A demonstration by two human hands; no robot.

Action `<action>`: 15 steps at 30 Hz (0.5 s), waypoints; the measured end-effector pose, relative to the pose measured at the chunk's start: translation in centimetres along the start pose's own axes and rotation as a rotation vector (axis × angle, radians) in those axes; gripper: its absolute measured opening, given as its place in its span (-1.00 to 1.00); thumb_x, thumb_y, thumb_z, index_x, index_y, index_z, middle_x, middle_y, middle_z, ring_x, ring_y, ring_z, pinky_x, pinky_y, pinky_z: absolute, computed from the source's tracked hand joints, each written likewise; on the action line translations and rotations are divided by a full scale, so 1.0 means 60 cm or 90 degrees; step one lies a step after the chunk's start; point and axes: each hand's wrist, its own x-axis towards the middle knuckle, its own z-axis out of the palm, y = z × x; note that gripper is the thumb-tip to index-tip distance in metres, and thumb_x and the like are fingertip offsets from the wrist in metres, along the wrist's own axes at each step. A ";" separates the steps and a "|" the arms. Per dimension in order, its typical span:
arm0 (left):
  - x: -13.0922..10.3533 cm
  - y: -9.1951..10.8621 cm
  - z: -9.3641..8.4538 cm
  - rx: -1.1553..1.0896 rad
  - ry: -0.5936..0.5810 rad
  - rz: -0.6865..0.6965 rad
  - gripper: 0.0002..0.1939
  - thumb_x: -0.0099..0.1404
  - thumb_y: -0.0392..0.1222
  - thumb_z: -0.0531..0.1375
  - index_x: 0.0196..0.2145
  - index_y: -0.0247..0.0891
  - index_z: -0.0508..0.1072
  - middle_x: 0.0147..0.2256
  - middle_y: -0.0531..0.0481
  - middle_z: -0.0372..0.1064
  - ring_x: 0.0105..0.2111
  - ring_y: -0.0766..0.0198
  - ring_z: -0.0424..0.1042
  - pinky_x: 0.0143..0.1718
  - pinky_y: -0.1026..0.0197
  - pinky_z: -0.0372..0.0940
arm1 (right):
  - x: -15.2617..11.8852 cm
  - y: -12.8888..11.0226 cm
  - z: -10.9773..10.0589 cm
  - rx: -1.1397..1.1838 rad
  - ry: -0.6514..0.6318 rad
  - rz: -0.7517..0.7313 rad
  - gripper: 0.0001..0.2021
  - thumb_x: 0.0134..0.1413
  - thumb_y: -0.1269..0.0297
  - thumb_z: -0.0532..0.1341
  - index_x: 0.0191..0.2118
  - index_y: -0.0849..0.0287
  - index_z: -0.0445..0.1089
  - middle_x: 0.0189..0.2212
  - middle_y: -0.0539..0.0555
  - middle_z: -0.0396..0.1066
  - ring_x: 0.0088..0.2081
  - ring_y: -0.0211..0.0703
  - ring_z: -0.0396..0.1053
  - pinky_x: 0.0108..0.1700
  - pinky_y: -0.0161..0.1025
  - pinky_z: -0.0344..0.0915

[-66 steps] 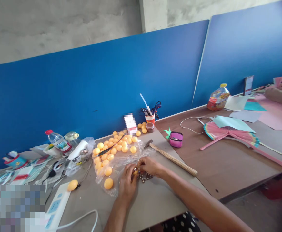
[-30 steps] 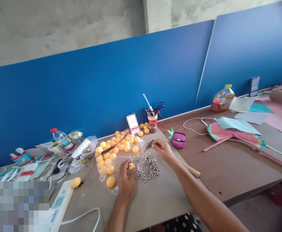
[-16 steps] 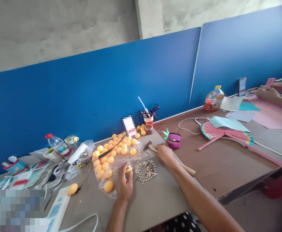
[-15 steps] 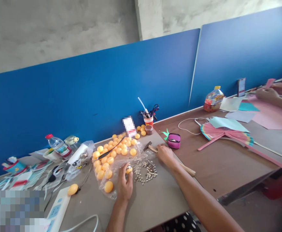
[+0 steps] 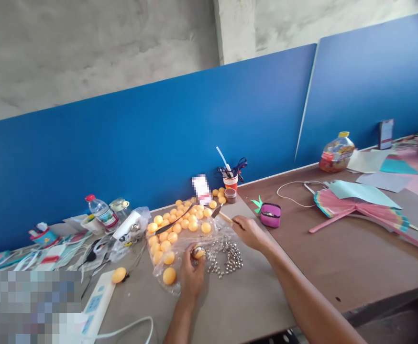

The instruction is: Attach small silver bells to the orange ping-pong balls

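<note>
Between the fingers of my left hand (image 5: 192,270) is an orange ball (image 5: 198,253) with shiny metal on its top. My right hand (image 5: 245,230) is closed round the wooden handle of a hammer (image 5: 225,218), whose dark head is raised just above the table. Several loose orange balls (image 5: 169,275) lie in and around a clear plastic bag left of and behind my left hand. A ring-shaped spread of small silver bells or beads (image 5: 235,258) lies on the table between my hands.
Behind stand a cup of tools (image 5: 230,181) and a small round jar (image 5: 231,195). A purple pouch (image 5: 270,215) and a pink fan-like piece (image 5: 356,206) lie right. A power strip (image 5: 99,298) and a bottle (image 5: 103,212) are left.
The hammer has been lifted from the table in my right hand, its head now tilted up. My left hand still holds the ball. The whole view has shifted, with objects farther right.
</note>
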 end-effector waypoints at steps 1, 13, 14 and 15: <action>0.001 0.000 0.000 -0.006 0.002 -0.010 -0.58 0.14 -0.07 0.24 -0.04 -0.23 0.38 -0.09 -0.15 0.45 -0.09 0.08 0.44 -0.02 0.02 0.33 | -0.005 -0.011 -0.004 0.042 -0.055 -0.027 -0.74 0.20 0.31 0.01 -0.49 0.21 0.27 -0.55 -0.01 0.28 -0.49 -0.27 0.22 -0.46 -0.34 0.02; 0.000 0.021 -0.003 -0.013 -0.016 -0.032 -0.59 0.17 -0.07 0.20 -0.03 -0.25 0.35 -0.11 -0.14 0.43 -0.14 0.13 0.43 -0.09 0.07 0.32 | -0.023 -0.052 -0.006 0.118 -0.228 -0.187 -0.82 0.10 0.35 0.12 -0.49 0.23 0.34 -0.49 0.01 0.36 -0.43 -0.27 0.23 -0.38 -0.35 0.09; 0.000 0.022 -0.003 -0.010 -0.022 -0.027 -0.60 0.18 -0.08 0.20 -0.04 -0.25 0.36 -0.13 -0.13 0.44 -0.16 0.14 0.43 -0.10 0.08 0.32 | -0.022 -0.051 -0.003 0.104 -0.226 -0.189 -0.83 0.09 0.36 0.12 -0.49 0.23 0.35 -0.48 0.02 0.37 -0.42 -0.26 0.25 -0.37 -0.34 0.10; 0.000 0.022 -0.003 -0.005 -0.025 -0.024 -0.62 0.18 -0.09 0.19 -0.06 -0.25 0.36 -0.16 -0.12 0.44 -0.19 0.15 0.43 -0.12 0.09 0.32 | -0.022 -0.051 -0.001 0.092 -0.222 -0.187 -0.83 0.09 0.37 0.12 -0.49 0.23 0.36 -0.47 0.03 0.38 -0.40 -0.25 0.26 -0.36 -0.34 0.11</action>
